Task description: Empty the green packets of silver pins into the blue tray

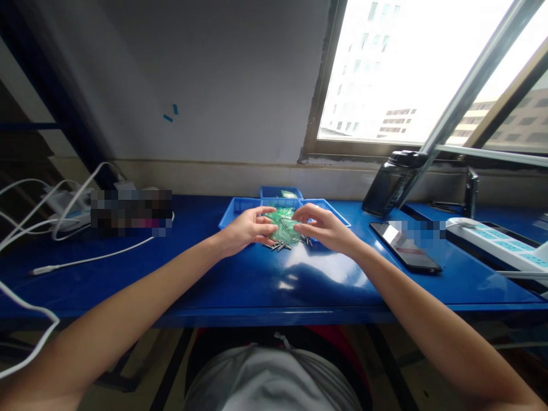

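Observation:
A crumpled, see-through green plastic bag [282,231] sits between my two hands, above the blue table. My left hand [248,231] grips its left edge, thumb and fingers curved. On the opposite side, my right hand [323,228] has its thumb and bent fingers on the bag's right edge. Small metal pins [280,246] lie loose on the table just below the bag, with more by the right fingers. Behind the hands stand blue plastic trays: a left tray [233,210], a right tray [338,214] and a back tray [268,193], which has a green-and-white packet [288,194] in it.
A phone [406,248] and a black bottle [391,181] are on the right, with a white power strip [499,242] beyond. White cables [107,257] run over the left side of the table [205,291]. Wall and window rise behind.

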A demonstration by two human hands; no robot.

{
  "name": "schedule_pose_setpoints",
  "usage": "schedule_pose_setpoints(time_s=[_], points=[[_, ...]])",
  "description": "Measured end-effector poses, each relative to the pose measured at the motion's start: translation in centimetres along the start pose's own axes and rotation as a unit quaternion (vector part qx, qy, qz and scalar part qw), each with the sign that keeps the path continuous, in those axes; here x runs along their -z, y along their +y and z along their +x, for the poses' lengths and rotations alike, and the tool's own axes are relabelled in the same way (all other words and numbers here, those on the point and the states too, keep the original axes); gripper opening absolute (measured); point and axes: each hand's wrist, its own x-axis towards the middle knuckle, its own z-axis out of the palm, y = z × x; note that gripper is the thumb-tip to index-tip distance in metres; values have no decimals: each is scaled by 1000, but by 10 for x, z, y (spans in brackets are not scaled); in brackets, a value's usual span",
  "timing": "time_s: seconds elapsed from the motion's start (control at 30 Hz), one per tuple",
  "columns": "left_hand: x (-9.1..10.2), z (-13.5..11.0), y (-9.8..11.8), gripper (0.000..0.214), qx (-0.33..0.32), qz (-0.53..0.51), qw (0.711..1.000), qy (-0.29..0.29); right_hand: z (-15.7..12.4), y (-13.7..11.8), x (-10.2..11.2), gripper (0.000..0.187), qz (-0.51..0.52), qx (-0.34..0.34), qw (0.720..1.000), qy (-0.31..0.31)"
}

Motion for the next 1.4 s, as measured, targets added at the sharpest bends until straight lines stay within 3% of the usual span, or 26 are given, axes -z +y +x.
schedule_pose_setpoints(time_s=[0.1,0.3,0.47,0.63,0.77,1.4], points=[[0,0,-1,48,-16,11,1000,-6,2,6,-2,35,-29,-34,998,43],[0,0,-4,39,-47,39,997,-47,3,13,-4,37,-12,-77,997,21],[-1,-2,0,37,-68,61,995,-41,2,8,-4,36,5,-93,996,-2],[-1,-3,1,27,-43,120,991,-48,0,1,-3,33,9,-94,993,-76],[1,-2,-3,23,-29,172,983,-56,-1,0,-3,31,-10,-92,991,-95],[2,1,-7,23,-58,223,971,-65,-1,5,-4,24,-11,-85,994,-69]])
